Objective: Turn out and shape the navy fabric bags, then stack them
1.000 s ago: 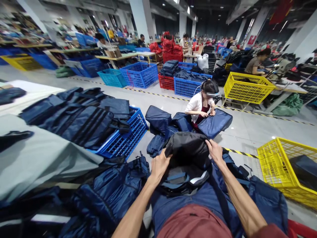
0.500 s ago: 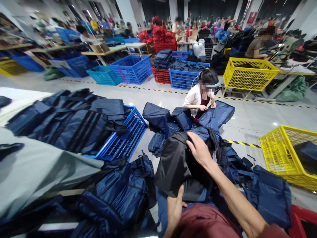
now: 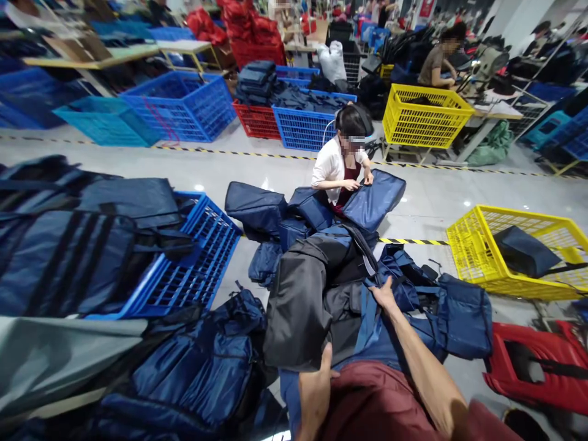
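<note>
A large bag (image 3: 298,306) lies across my lap, its black side up and bulging at the left, with blue fabric showing along its right part. My left hand (image 3: 316,386) grips the bag's lower edge, thumb on top and the fingers mostly hidden beneath. At the right side, my right hand (image 3: 384,297) is closed on the bag's blue edge, near a dark strap (image 3: 362,245) that curves above it. Navy bags (image 3: 197,361) are heaped to my left, and another navy bag (image 3: 465,315) lies to my right.
Across from me a co-worker (image 3: 340,162) handles a navy bag (image 3: 374,199). A blue crate (image 3: 202,245) stands left, under piled bags. At right are a yellow crate (image 3: 468,245) and a red object with a dark strap (image 3: 537,367). More crates line the striped floor tape behind.
My right hand has moved from the bag's top down to its right edge. The black part has folded left, uncovering more of the bag's middle. My view has turned right and down.
</note>
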The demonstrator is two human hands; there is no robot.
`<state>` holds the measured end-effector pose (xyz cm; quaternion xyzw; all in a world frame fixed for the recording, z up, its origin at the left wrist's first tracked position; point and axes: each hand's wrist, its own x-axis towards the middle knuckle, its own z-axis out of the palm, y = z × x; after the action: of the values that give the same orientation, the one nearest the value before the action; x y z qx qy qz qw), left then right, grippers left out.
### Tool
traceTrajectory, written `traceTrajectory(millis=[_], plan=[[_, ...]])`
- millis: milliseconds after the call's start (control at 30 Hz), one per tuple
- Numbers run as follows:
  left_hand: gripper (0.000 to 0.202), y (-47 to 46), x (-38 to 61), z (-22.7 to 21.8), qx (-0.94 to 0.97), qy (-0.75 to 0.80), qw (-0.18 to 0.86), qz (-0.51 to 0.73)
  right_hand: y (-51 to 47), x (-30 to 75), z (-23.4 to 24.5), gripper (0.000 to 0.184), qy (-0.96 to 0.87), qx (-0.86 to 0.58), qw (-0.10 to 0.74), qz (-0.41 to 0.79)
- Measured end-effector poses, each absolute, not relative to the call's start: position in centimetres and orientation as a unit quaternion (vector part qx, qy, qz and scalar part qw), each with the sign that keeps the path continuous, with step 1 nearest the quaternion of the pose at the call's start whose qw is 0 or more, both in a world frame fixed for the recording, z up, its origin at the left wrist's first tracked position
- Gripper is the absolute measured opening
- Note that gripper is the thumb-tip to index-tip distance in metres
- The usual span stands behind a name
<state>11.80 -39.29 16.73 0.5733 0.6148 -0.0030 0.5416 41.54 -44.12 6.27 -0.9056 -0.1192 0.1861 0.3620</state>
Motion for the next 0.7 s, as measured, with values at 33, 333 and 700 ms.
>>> traceTrajectory(millis=[33,333,700], plan=[[0.053,-39.3,11.8,16.7,0.555,0.619,0.556,0.005,-43.8,42.2,5.8,0.066,-0.124,-0.899,0.37,0.2],[0.042,-39.6,9.5,23.0,0.681,0.345,0.644,-0.051,-43.1,43.0,11.5,0.037,-0.165,-0.899,0.394,0.095],[0.036,-27.2,19.3,27.8,0.923,0.203,0.25,0.209,-41.3,38.9,39.1,0.034,-0.424,-0.803,0.398,-0.128]])
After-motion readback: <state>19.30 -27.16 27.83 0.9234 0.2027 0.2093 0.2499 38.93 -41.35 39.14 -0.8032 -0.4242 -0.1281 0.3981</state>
